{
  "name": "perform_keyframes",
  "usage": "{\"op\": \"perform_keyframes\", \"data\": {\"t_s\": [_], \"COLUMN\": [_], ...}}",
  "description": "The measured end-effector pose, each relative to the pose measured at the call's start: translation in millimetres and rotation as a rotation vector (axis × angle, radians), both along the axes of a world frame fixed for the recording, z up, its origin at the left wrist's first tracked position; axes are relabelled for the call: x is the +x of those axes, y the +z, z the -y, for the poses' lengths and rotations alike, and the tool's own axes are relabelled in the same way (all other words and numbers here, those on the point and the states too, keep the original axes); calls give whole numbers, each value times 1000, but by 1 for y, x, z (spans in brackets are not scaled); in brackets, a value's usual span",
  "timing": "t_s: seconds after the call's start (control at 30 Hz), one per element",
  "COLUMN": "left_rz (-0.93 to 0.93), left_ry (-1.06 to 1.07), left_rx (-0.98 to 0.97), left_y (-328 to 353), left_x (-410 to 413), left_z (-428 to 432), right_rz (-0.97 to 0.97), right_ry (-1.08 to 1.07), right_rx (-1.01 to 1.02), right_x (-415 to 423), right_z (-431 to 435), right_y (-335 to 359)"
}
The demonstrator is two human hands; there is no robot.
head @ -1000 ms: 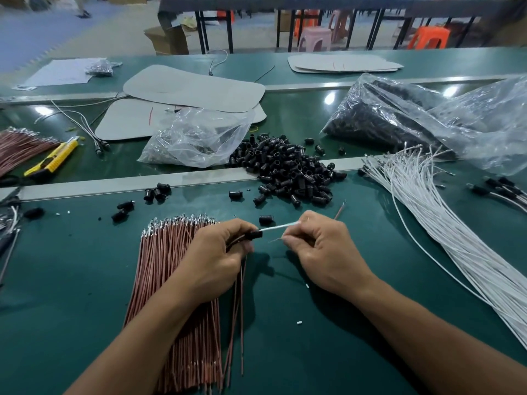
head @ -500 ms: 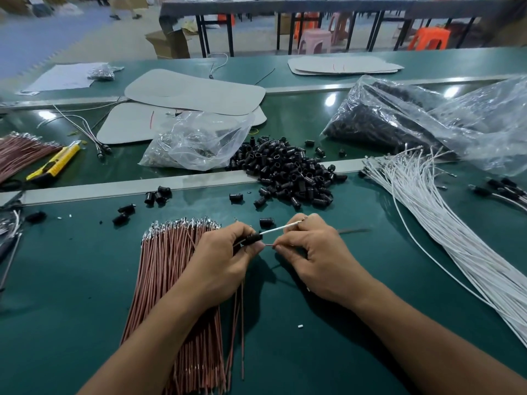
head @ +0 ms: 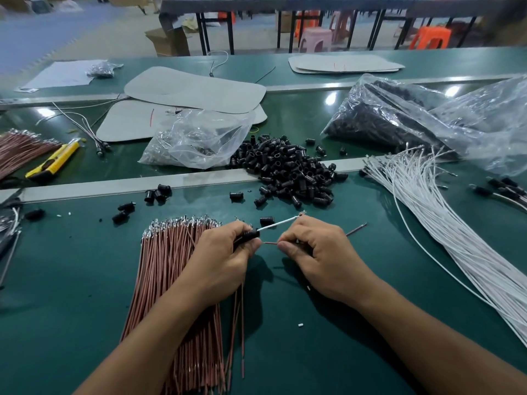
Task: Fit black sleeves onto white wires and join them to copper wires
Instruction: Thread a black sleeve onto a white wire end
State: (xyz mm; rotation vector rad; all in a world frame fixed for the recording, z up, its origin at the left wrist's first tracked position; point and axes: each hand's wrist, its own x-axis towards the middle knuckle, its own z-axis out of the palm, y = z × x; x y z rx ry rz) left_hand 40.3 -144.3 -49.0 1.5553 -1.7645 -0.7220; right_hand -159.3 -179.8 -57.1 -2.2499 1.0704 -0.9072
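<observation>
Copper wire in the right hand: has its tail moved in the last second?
Yes. The tail of the copper wire past the right hand swung from pointing at the sleeve pile to pointing right, toward the white wires.

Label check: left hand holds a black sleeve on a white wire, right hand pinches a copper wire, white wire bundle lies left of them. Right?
No: head view shows the white wire bundle right of the hands. Rest holds: left hand, black sleeve, right hand, copper wire.
</observation>
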Motion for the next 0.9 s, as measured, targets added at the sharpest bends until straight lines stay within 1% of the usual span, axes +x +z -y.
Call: {"op": "perform_keyframes", "data": {"t_s": [0.1,0.2,0.27,0.47,0.9], "left_rz": [0,-70,-80,-37,-55], "left_ry": [-15,-27,-37,-39,-70], "left_rx": [11,42,42,-19,-33], "left_y": [0,0,0,1,-2], "left_x": [0,4,5,4,2], "left_z": [0,0,-1,-1,-2], "right_rz": [21,39,63,75,7], "right_ry": [-51,-122,-140,-103,-97], "right_rx": [-62,-99,-111,-131,-263], "right_x": [0,-5,-8,-5,7], "right_z": [-1,2,4,3,1], "right_y": [-1,0,1,-2,-6]}}
